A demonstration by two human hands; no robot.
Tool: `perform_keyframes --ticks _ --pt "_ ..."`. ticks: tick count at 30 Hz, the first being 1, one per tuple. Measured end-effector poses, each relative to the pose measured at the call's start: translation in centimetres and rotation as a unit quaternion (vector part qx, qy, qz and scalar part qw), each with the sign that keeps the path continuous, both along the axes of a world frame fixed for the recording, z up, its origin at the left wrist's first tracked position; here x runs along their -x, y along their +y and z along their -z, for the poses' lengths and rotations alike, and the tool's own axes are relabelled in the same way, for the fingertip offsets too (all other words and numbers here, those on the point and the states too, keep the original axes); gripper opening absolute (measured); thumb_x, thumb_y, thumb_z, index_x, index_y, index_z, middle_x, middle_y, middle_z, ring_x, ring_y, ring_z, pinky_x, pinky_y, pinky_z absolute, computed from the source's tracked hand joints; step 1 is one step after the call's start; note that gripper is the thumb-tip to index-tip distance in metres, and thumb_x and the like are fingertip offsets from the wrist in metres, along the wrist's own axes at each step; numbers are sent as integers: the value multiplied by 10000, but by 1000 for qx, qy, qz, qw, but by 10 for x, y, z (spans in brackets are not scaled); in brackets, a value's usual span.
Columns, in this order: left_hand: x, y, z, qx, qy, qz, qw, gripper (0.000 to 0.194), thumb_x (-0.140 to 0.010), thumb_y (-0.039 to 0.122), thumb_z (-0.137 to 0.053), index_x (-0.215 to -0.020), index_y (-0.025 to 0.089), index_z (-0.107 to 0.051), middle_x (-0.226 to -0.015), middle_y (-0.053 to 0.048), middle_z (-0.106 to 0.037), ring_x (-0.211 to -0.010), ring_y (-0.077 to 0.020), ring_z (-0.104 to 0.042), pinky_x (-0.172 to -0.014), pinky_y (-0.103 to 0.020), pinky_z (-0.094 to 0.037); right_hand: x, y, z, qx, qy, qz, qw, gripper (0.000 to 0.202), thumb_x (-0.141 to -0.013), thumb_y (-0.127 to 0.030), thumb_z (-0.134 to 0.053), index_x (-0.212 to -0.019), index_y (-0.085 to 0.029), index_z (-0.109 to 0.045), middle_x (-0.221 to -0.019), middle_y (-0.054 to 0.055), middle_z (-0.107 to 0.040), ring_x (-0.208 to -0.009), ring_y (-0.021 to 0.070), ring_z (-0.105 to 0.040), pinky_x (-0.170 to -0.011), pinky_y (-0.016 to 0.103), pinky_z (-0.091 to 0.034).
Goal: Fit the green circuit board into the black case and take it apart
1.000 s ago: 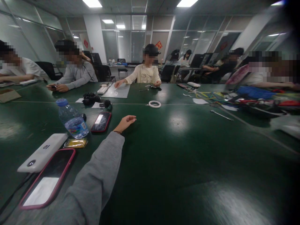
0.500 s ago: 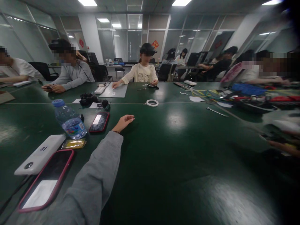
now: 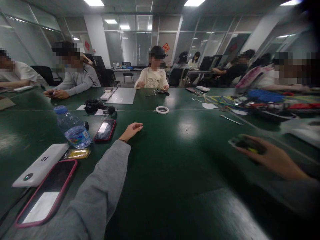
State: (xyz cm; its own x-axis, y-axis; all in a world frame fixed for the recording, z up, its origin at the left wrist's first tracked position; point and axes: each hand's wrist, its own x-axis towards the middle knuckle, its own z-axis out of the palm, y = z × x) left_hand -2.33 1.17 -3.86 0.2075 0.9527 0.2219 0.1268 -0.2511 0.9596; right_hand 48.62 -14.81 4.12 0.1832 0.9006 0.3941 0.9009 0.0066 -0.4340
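Note:
Above the right part of the green table (image 3: pixel 175 173), my right hand (image 3: pixel 273 156) grips a dark bundle (image 3: pixel 250 145) with a yellow-green patch and what looks like clear plastic at its tip. Motion blurs it, so its kind cannot be made out. My left hand (image 3: pixel 131 131) rests on the tabletop with fingers loosely stretched out and nothing in them. Just left of that hand lies a phone with a red edge (image 3: pixel 105 130). Beyond it is a white ring-shaped roll of tape (image 3: pixel 162 110).
On the left stand a water bottle (image 3: pixel 76 131), a white power bank (image 3: pixel 41 166), a yellow packet (image 3: pixel 77 153) and a larger phone (image 3: pixel 47 193). A metal wrench-like tool (image 3: pixel 231 120) and tangled cables (image 3: pixel 225 100) lie at right. Across the table a person (image 3: pixel 153 75) sits.
My right hand has come in from the right edge with the dark bundle, moving left over the table. My left hand stays put. The person opposite has drawn one hand back from the grey board.

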Motion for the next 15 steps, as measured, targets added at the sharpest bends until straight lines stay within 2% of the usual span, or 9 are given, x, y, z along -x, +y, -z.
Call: perform_keyframes --ticks 2,5,7,9,12,15 --pt "-1 -2 -2 2 4 -2 1000 358 -730 278 -676 -1047 121 -625 -1047 -116 -676 -988 -187 -622 -965 -414 -428 48 36 17 21 42 -83 995 841 -653 -753 -604 -1263 -177 -535 -1111 171 -618 -941 298 -615 -808 438 -478" --pt "-2 -5 -6 6 8 -3 1000 367 -726 292 -681 -1044 118 -627 -1038 -120 -678 -990 -191 -624 -964 -413 -432 151 75 33 6 55 -203 978 625 -778 -543 -621 -1274 -184 -493 -1143 108 -606 -1004 262 -596 -871 405 -482" --pt "-2 -6 -7 5 8 -4 1000 379 -719 308 -687 -1042 118 -629 -1037 -119 -679 -986 -191 -625 -964 -410 -433 218 91 38 1 42 -220 975 531 -804 -407 -635 -1266 -192 -484 -1167 94 -591 -1028 248 -584 -879 389 -480" --pt "-3 -6 -6 -2 7 -5 1000 390 -719 330 -688 -1041 118 -631 -1042 -117 -677 -973 -188 -626 -959 -406 -437 272 99 41 3 16 -217 976 500 -819 -342 -631 -1268 -197 -468 -1171 95 -579 -1036 245 -576 -864 380 -482" --pt "-3 -3 -4 -19 5 -1 1000 386 -731 335 -674 -1039 108 -632 -1048 -120 -674 -951 -185 -627 -944 -396 -447 318 103 45 -2 -21 -215 976 484 -838 -323 -618 -1275 -200 -451 -1134 93 -581 -1007 243 -576 -831 365 -483" --pt "-2 -2 -3 -29 13 4 999 363 -731 288 -672 -1039 99 -633 -1043 -123 -675 -950 -188 -626 -940 -394 -449 327 104 47 -8 -35 -231 972 512 -839 -383 -624 -1275 -172 -456 -1106 107 -582 -1006 251 -564 -844 370 -471"
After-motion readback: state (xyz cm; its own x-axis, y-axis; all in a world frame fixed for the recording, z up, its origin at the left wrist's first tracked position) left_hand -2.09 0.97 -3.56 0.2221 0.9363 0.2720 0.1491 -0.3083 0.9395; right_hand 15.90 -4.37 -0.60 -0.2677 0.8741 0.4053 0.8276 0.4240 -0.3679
